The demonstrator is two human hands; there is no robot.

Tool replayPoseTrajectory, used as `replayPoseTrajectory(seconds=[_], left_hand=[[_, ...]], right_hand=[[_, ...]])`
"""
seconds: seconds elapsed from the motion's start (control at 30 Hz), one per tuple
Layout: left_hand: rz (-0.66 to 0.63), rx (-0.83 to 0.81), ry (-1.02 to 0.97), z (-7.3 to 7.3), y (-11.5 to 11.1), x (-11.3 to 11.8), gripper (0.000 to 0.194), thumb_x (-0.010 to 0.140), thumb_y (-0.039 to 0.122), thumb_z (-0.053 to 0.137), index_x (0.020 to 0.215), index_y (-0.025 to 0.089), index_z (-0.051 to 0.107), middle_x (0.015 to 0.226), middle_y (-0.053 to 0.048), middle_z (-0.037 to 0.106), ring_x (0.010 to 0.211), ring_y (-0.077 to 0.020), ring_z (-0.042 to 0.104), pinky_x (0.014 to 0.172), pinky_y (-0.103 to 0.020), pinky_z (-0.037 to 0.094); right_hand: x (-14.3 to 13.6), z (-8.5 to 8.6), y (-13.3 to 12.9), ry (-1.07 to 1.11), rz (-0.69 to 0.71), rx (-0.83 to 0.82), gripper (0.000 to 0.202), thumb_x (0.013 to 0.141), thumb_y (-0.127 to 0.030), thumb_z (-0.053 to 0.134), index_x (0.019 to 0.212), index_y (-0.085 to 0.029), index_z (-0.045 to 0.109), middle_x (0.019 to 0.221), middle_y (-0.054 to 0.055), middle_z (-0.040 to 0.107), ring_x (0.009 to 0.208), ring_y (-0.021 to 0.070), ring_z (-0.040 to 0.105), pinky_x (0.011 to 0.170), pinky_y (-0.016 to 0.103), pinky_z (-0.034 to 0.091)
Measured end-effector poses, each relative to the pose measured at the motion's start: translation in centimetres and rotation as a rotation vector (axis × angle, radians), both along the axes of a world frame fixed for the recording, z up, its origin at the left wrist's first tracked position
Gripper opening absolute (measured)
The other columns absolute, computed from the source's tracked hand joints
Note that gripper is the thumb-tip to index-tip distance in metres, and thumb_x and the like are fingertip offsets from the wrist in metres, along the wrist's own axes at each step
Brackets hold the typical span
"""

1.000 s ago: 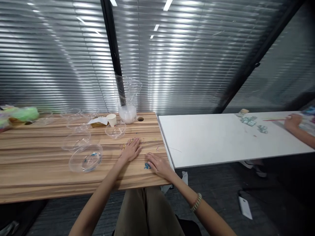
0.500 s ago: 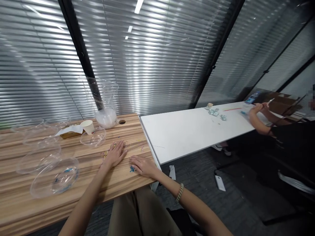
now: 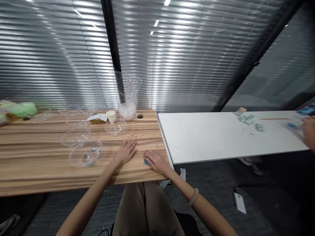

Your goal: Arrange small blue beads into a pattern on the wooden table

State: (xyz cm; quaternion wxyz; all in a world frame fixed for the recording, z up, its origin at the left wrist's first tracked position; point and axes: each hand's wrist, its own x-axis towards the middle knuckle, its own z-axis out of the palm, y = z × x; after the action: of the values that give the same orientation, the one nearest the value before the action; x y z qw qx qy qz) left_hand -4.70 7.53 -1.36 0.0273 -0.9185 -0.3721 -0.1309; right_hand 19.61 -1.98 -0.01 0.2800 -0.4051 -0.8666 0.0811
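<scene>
My left hand (image 3: 126,151) lies flat, fingers spread, on the wooden table (image 3: 36,170) among small scattered coloured bits (image 3: 133,138). My right hand (image 3: 155,160) rests palm down just to its right, its fingertips touching a small blue piece (image 3: 145,161). Neither hand grips anything. Left of my hands stands a clear plastic bowl (image 3: 85,156) with something blue inside.
More clear bowls (image 3: 115,127), a paper cup (image 3: 112,116) and a clear bag of white material (image 3: 126,95) stand further back. A green bundle (image 3: 21,109) lies far left. A white table (image 3: 221,137) adjoins on the right, where another person's hand (image 3: 308,131) works.
The view swung right and then back left. Both my hands stayed flat on the wood, shifting only slightly. The other person's hand moved toward the right edge.
</scene>
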Motion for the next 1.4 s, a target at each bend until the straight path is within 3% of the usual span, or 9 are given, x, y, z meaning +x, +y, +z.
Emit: replayPoseTrajectory(seconds=[0.2,0.37,0.5,0.7,0.93,1.07,1.23,1.4], left_hand=[[0.063,-0.005,0.018,0.5,1.2,1.3,0.057,0.101,0.045,0.018,0.146,0.013,0.033,0.149,-0.014,0.036,0.141,-0.0225,0.030,0.118,-0.050,0.011],[0.151,-0.020,0.017,0.1,2.3,2.7,0.062,0.099,0.049,0.023,0.144,0.008,0.036,0.149,-0.018,0.035,0.141,-0.0276,0.028,0.117,-0.053,0.013],[0.128,0.000,0.041,-0.5,1.7,1.5,0.058,0.100,0.047,0.023,0.144,0.012,0.038,0.151,-0.014,0.033,0.142,-0.0256,0.027,0.117,-0.052,0.010],[0.223,0.030,0.023,-0.1,0.2,-0.3,0.056,0.100,0.046,0.025,0.144,0.015,0.038,0.148,-0.014,0.039,0.139,-0.0277,0.032,0.117,-0.054,0.012],[-0.029,-0.029,0.017,0.8,-1.4,2.3,0.058,0.101,0.049,0.020,0.147,0.016,0.031,0.151,-0.010,0.033,0.142,-0.0205,0.027,0.119,-0.047,0.007],[0.015,-0.038,0.011,0.1,-1.9,1.3,0.057,0.102,0.048,0.018,0.147,0.017,0.033,0.149,-0.009,0.038,0.141,-0.0204,0.030,0.119,-0.046,0.006],[0.103,0.038,-0.024,0.1,-2.7,-0.5,0.056,0.102,0.046,0.021,0.147,0.015,0.032,0.150,-0.012,0.035,0.141,-0.0230,0.028,0.119,-0.050,0.006],[-0.017,-0.038,0.019,1.2,-3.4,1.0,0.056,0.102,0.047,0.024,0.150,0.020,0.023,0.152,-0.007,0.031,0.142,-0.0188,0.026,0.120,-0.045,0.007]], right_hand=[[0.0,-0.1,0.2,0.016,-0.010,0.002,0.033,0.099,-0.023,0.038,0.127,-0.015,0.054,0.132,0.012,0.055,0.128,0.0224,0.048,0.108,0.041,0.040],[0.0,0.1,0.3,0.017,-0.055,0.002,0.033,0.099,-0.022,0.039,0.126,-0.013,0.055,0.130,0.014,0.057,0.126,0.0235,0.049,0.107,0.042,0.042],[0.0,-0.2,0.9,0.022,-0.031,-0.003,0.032,0.099,-0.023,0.040,0.125,-0.015,0.057,0.130,0.012,0.058,0.126,0.0222,0.050,0.107,0.041,0.041],[-1.0,-0.5,3.4,0.022,-0.001,0.014,0.032,0.100,-0.024,0.039,0.123,-0.013,0.059,0.128,0.014,0.058,0.124,0.0227,0.052,0.108,0.040,0.041],[-2.4,-0.7,6.3,0.018,-0.041,0.057,0.037,0.099,-0.021,0.035,0.127,-0.010,0.058,0.131,0.014,0.056,0.128,0.0230,0.048,0.110,0.043,0.038],[-2.2,-1.2,6.6,-0.010,-0.064,0.064,0.040,0.101,-0.024,0.033,0.131,-0.010,0.056,0.135,0.013,0.053,0.132,0.0230,0.043,0.111,0.043,0.037],[-2.3,-1.4,7.7,-0.079,0.042,0.054,0.040,0.101,-0.028,0.034,0.134,-0.015,0.053,0.138,0.010,0.051,0.135,0.0211,0.038,0.114,0.045,0.029],[-3.0,-1.3,9.3,-0.132,-0.114,0.023,0.039,0.100,-0.026,0.037,0.132,-0.011,0.054,0.138,0.014,0.049,0.135,0.0239,0.038,0.113,0.046,0.029]])
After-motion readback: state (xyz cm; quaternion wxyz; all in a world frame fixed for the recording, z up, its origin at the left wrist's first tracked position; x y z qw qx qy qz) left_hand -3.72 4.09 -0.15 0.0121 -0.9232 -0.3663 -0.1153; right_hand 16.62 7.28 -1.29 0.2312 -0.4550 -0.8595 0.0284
